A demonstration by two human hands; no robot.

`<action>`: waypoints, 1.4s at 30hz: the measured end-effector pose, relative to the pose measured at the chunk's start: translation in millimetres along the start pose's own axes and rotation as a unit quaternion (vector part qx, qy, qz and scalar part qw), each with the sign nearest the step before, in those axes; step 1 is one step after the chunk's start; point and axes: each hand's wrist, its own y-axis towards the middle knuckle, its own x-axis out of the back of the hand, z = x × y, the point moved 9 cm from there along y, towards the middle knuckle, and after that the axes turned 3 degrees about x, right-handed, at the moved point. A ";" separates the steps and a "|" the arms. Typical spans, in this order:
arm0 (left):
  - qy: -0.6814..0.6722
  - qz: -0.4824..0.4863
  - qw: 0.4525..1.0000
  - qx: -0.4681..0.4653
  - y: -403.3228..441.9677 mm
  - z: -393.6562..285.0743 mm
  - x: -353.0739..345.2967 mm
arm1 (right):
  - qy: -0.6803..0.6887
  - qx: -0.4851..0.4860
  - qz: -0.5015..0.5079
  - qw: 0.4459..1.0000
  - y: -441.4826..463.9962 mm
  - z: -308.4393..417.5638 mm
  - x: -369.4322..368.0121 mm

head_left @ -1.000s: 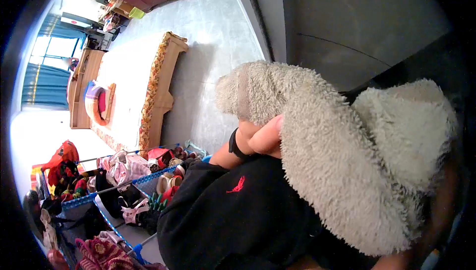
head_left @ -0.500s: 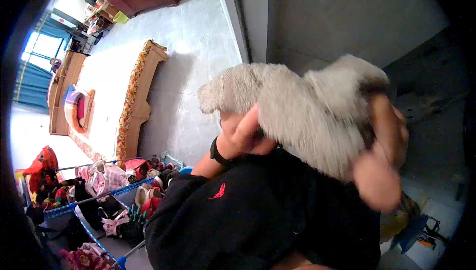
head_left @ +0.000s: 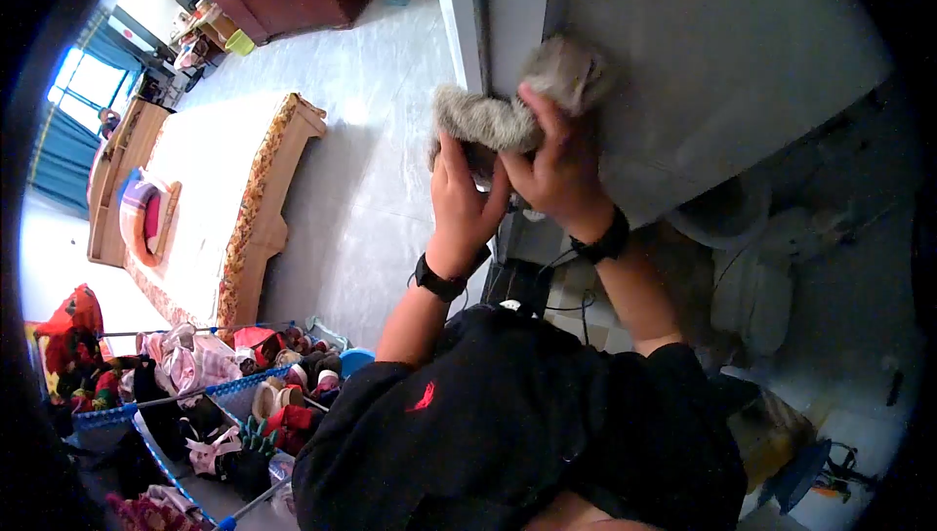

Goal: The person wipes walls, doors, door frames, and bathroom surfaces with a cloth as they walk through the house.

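A fluffy beige-grey cloth [head_left: 485, 119] is bunched up beside the edge of a grey door or panel. My left hand [head_left: 464, 194] holds its left end from below, with the fingers pointing up against it. The cloth's middle is gripped by my right hand [head_left: 561, 165], thumb and fingers around it. Past the right hand, the cloth's far end is blurred by motion. Black bands circle both wrists.
A bed [head_left: 220, 170] stands on the left beyond the grey floor. Below it is a blue-edged rack [head_left: 234, 385] with shoes and clothes. A white door frame [head_left: 459, 19] rises at the centre. A toilet [head_left: 756, 287] stands at the right.
Both hands have moved forward, away from my body, with the cloth. The cloth is bunched smaller than before, and the right hand has come round to its middle, nearer the left hand.
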 end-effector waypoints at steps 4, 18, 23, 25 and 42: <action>0.026 -0.023 0.999 0.000 -4.8 7.5 -6.2 | -0.020 -0.010 0.016 1.000 -7.6 -4.1 -15.2; 0.026 -0.001 0.995 0.094 -36.6 39.4 -8.0 | -0.023 -0.066 0.054 0.996 -68.2 -9.0 -48.3; 0.021 0.048 0.985 0.166 -69.4 58.6 -19.7 | 0.034 -0.082 0.080 0.993 -104.9 -10.3 -65.7; 0.006 0.068 0.977 0.201 -81.5 67.8 -20.1 | -0.004 -0.089 0.074 0.993 -123.7 -5.1 -69.4; -0.121 0.144 0.971 0.148 -51.3 39.1 10.1 | 0.093 -0.257 -0.054 0.960 -40.0 0.4 -9.3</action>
